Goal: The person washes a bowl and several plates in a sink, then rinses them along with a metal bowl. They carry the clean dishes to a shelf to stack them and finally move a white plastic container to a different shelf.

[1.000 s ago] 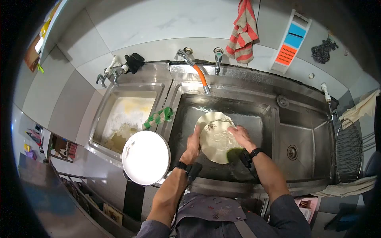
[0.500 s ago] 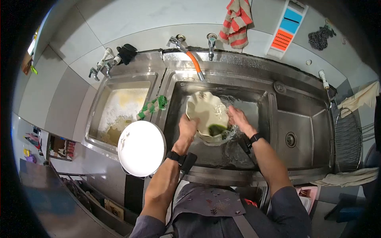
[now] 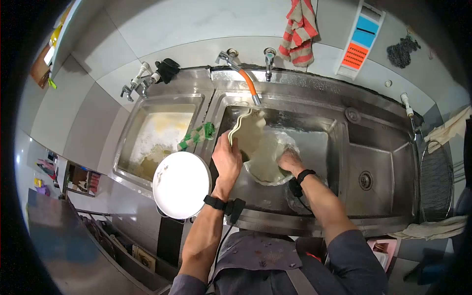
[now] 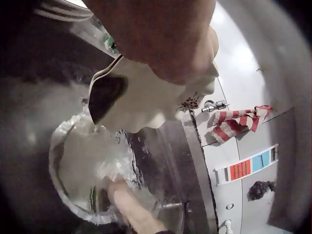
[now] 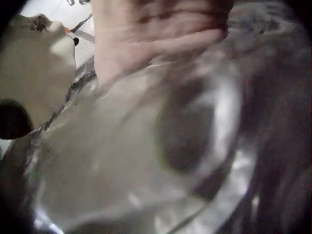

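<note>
My left hand (image 3: pixel 227 161) grips cream scalloped plates (image 3: pixel 251 129), tilted up on edge over the sink, two wavy rims showing close together. In the left wrist view, these plates bear a dark green patch and a small flower print. Another cream plate (image 3: pixel 265 164) lies in the sink water beneath ripples, also seen in the right wrist view as a blurred pale plate (image 5: pixel 107 161). My right hand (image 3: pixel 290 161) reaches down onto its right part, wrist bent. Water hides the right fingers, so I cannot tell whether they grip the plate.
Left of the water-filled sink basin (image 3: pixel 314 147) are a soapy basin (image 3: pixel 157 132), a white round lid or pan (image 3: pixel 182 184) and a green-checked cloth (image 3: pixel 196 136). An orange-hosed tap (image 3: pixel 249 86) hangs over the back. A second basin (image 3: pixel 378 182) and wire rack (image 3: pixel 435 182) stand right.
The scalloped plates, earlier together between both hands, are now apart: the left hand has lifted some up and left, while the right hand has gone down to the one in the water.
</note>
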The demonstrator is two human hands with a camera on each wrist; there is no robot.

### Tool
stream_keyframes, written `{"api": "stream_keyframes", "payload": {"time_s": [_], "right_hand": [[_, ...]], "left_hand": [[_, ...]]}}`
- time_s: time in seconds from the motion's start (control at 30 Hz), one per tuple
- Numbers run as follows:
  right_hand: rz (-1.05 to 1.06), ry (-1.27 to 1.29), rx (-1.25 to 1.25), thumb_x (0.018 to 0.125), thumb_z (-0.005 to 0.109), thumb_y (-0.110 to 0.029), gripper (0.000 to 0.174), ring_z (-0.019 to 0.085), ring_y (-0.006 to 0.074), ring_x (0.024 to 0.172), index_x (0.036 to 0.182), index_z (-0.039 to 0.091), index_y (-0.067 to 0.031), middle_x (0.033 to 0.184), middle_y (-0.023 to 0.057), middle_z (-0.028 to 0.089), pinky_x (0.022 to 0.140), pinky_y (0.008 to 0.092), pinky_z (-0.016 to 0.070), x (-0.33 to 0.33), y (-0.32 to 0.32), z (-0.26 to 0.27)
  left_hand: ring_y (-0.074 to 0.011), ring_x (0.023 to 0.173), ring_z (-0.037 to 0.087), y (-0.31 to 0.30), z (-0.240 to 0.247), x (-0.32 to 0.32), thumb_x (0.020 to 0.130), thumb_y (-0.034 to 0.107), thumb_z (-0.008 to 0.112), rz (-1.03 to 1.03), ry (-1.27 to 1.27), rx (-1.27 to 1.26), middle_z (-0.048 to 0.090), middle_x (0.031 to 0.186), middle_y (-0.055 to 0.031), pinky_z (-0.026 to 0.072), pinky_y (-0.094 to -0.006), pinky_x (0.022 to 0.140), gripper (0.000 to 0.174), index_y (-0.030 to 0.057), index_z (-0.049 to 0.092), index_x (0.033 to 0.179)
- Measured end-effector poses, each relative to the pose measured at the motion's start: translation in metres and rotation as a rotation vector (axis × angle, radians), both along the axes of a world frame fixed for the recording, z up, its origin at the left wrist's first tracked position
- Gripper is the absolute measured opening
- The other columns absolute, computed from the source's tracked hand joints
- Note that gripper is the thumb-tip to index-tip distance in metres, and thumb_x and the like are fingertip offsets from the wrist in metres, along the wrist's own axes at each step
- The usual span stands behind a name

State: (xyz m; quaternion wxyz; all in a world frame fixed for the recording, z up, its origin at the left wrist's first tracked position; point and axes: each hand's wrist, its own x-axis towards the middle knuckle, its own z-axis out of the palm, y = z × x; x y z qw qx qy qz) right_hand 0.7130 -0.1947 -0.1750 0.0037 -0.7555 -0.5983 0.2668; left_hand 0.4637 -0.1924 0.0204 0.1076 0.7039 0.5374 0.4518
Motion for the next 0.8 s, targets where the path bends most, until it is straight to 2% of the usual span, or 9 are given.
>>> {"api": "stream_keyframes", "payload": {"time_s": [0.1,0.17,0.2,0.23,0.3,0.43,0.5,0.6,0.8], "right_hand": [[0.125,-0.047,-0.050,0.102,0.050,-0.046,0.072,0.023,0.0352,0.156,0.159,0.035,-0.0049,0.168,0.0184,0.028,0.125,0.0433,0.0288,0.011,0.004,-0.038],[-0.042,0.373,0.083,0.096,0.060,-0.059,0.081,0.035,0.0325,0.150,0.155,0.044,-0.0062,0.163,0.0157,0.040,0.120,0.0449,0.0349,0.028,0.013,-0.119],[-0.278,1.252,-0.081,0.089,0.069,-0.063,0.084,0.049,0.0281,0.137,0.149,0.051,-0.0057,0.151,0.0114,0.053,0.106,0.0427,0.0467,0.020,-0.005,-0.064],[-0.269,1.251,-0.085,0.089,0.069,-0.063,0.084,0.049,0.0281,0.137,0.149,0.051,-0.0057,0.151,0.0114,0.053,0.106,0.0427,0.0467,0.011,-0.013,-0.032],[-0.269,0.967,-0.030,0.101,0.060,-0.043,0.051,0.069,0.0231,0.094,0.135,0.064,-0.0048,0.121,0.0163,0.069,0.069,0.0338,0.0543,-0.006,-0.021,0.003],[-0.448,0.940,-0.302,0.096,0.067,-0.035,0.038,0.062,0.0191,0.062,0.117,0.071,-0.0044,0.093,0.0130,0.068,0.051,0.0325,0.0436,-0.032,-0.015,0.021],[-0.336,1.062,-0.081,0.088,0.077,-0.036,0.035,0.053,0.0170,0.048,0.084,0.068,-0.0030,0.064,0.0070,0.059,0.046,0.0327,0.0406,-0.032,-0.023,0.030],[-0.261,1.128,-0.113,0.088,0.073,-0.026,0.023,0.058,0.0169,0.053,0.083,0.067,-0.0044,0.068,0.0067,0.062,0.047,0.0314,0.0429,-0.008,-0.004,0.018],[-0.375,0.989,0.214,0.091,0.066,-0.021,0.025,0.073,0.0270,0.075,0.101,0.069,0.0013,0.090,0.0158,0.072,0.058,0.0385,0.0586,0.028,-0.002,0.119]], "left_hand": [[-0.0432,0.093,0.067,-0.003,0.003,-0.005,0.096,0.009,0.064,0.011,0.018,0.032,0.070,0.105,-0.0191,0.0544,-0.0491,0.077,0.022,0.0077,0.063,0.118],[-0.0433,0.093,0.068,-0.002,0.005,-0.009,0.096,0.009,0.064,0.020,0.027,0.066,0.070,0.106,-0.0196,0.0550,-0.0487,0.078,0.022,0.0076,0.064,0.118],[-0.0433,0.093,0.068,-0.004,0.009,-0.009,0.097,0.010,0.064,0.030,0.014,0.064,0.071,0.106,-0.0197,0.0554,-0.0484,0.079,0.023,0.0075,0.064,0.119],[-0.0433,0.093,0.068,-0.004,0.011,-0.010,0.097,0.010,0.064,0.039,0.013,0.066,0.071,0.106,-0.0197,0.0554,-0.0484,0.079,0.023,0.0075,0.064,0.119],[-0.0433,0.093,0.068,-0.005,0.012,-0.013,0.097,0.011,0.065,0.050,-0.011,0.036,0.071,0.105,-0.0197,0.0553,-0.0487,0.079,0.023,0.0079,0.064,0.120],[-0.0431,0.092,0.068,-0.003,0.012,-0.020,0.097,0.011,0.065,0.034,-0.018,0.054,0.071,0.106,-0.0198,0.0553,-0.0488,0.078,0.024,0.0087,0.064,0.121],[-0.0431,0.092,0.068,-0.001,0.009,-0.019,0.097,0.011,0.065,0.053,-0.012,0.106,0.071,0.105,-0.0197,0.0550,-0.0488,0.077,0.024,0.0094,0.064,0.121],[-0.0427,0.090,0.068,0.000,0.011,-0.015,0.097,0.010,0.064,0.016,-0.001,0.132,0.070,0.102,-0.0186,0.0549,-0.0486,0.075,0.024,0.0099,0.065,0.121],[-0.0415,0.090,0.067,0.000,0.008,-0.003,0.099,0.012,0.063,-0.037,0.078,0.114,0.069,0.102,-0.0170,0.0543,-0.0484,0.074,0.022,0.0099,0.065,0.121]]}}
